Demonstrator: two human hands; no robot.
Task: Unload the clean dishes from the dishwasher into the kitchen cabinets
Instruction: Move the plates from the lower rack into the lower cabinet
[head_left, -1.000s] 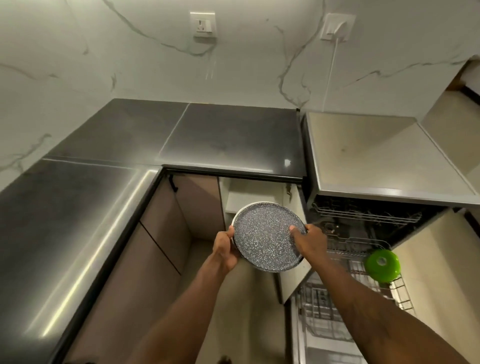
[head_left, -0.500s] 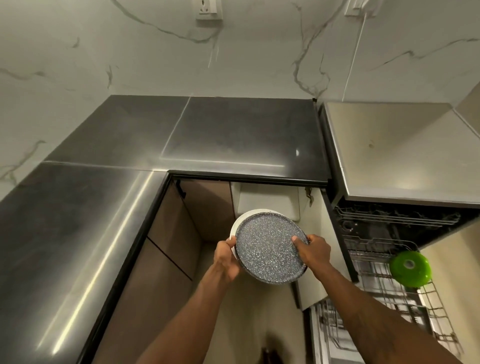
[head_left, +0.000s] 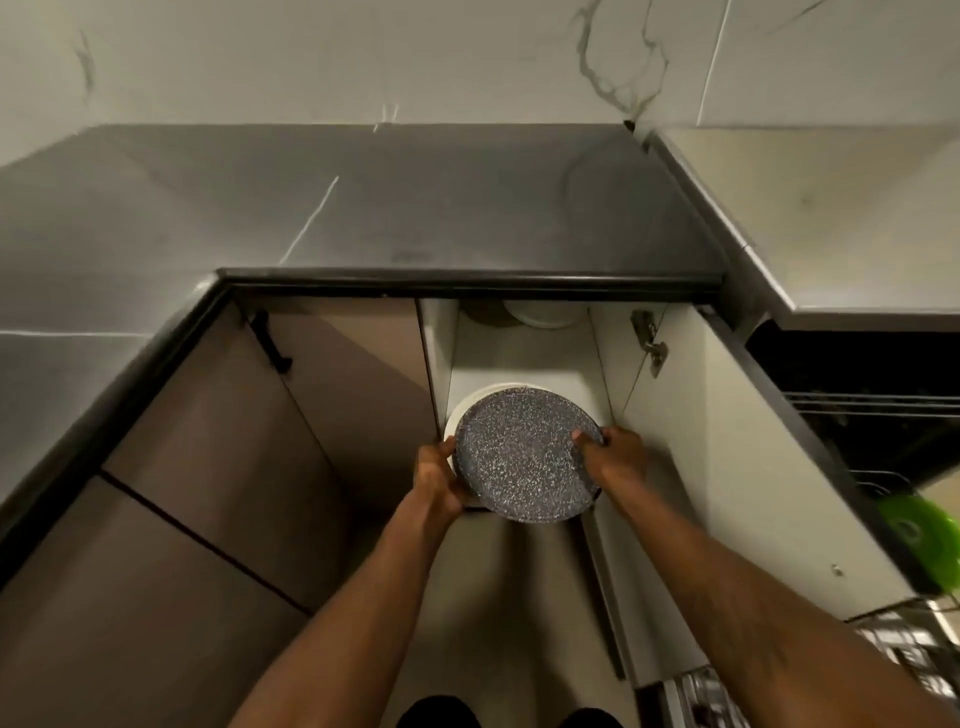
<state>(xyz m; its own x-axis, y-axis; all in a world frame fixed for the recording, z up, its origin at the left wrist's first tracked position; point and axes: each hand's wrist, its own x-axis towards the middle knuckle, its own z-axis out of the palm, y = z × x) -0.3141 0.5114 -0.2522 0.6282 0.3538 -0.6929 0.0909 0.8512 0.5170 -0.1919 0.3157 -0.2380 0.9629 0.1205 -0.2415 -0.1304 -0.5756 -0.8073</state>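
- A speckled grey plate (head_left: 524, 460) is held by 2 hands at the mouth of the open cabinet (head_left: 519, 358), just over a white plate (head_left: 457, 415); whether they touch cannot be told.
- Its left edge is gripped by the curled left hand (head_left: 436, 480).
- Its right edge is gripped by the right hand (head_left: 618, 460), thumb on top.
- A green item (head_left: 914, 530) is seen in the dishwasher (head_left: 857, 395), beyond the cabinet door (head_left: 753, 467).

A white plate (head_left: 458, 415) fills the cabinet (head_left: 440, 353) front; its shelf (head_left: 524, 358) is free behind until the dishes (head_left: 543, 315) at the back; its open door (head_left: 737, 452) walls the right.
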